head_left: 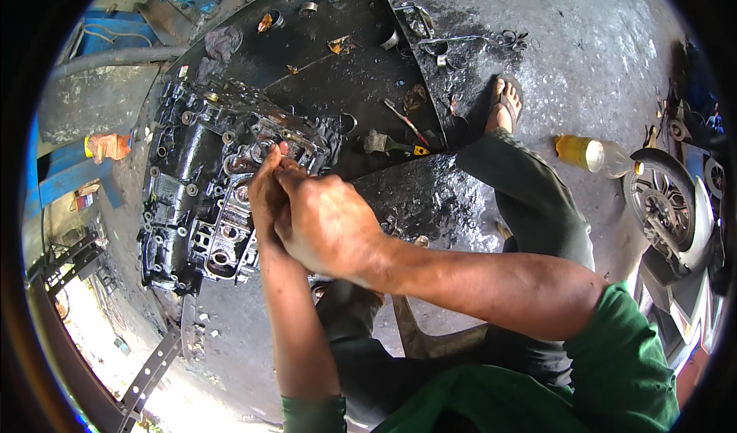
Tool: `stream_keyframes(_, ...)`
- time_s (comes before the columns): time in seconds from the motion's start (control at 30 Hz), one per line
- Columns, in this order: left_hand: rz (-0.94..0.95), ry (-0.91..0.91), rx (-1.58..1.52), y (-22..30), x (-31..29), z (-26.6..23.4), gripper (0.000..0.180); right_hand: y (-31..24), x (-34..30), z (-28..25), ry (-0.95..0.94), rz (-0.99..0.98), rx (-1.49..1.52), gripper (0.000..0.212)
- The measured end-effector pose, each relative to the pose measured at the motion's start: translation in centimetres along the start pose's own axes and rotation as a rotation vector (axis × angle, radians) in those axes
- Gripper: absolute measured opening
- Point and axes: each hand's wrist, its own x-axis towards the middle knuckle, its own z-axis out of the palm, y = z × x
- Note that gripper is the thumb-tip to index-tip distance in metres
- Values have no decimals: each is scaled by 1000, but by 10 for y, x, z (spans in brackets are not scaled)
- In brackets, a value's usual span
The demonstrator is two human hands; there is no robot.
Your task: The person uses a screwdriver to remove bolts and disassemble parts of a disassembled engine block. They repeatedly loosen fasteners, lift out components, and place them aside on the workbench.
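From the head camera, a paintbrush point(381, 143) and a screwdriver point(407, 123) lie on the oily black mat point(338, 80) beyond the fingertips, a yellow bottle point(595, 155) well off to the right. The right hand point(326, 222) overlaps the left hand point(265, 195), hiding its fingers; both curl together, and whether they pinch anything cannot be told. Just under the fingertips sits the greasy black engine block point(196, 195), pocked with ports.
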Motion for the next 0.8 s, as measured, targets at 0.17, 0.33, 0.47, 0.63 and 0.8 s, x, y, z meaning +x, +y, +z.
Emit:
stream_keyframes(0.17,-134,-42,-306,-13,3,4,18,2,-15,-19,3,-244,-346,31)
stream_keyframes(0.33,-70,-209,-677,-25,10,9,24,-6,-14,-26,66,-518,-649,39)
stream_keyframes(0.47,-79,-227,-763,-26,31,13,30,-4,0,-30,24,-497,-609,37)
stream_keyframes(0.63,-132,-279,-876,-19,6,13,36,-8,-27,-32,165,-579,-673,39)
stream_keyframes(0.8,-106,-234,-852,-19,19,20,47,0,-13,-29,34,-549,-636,39)
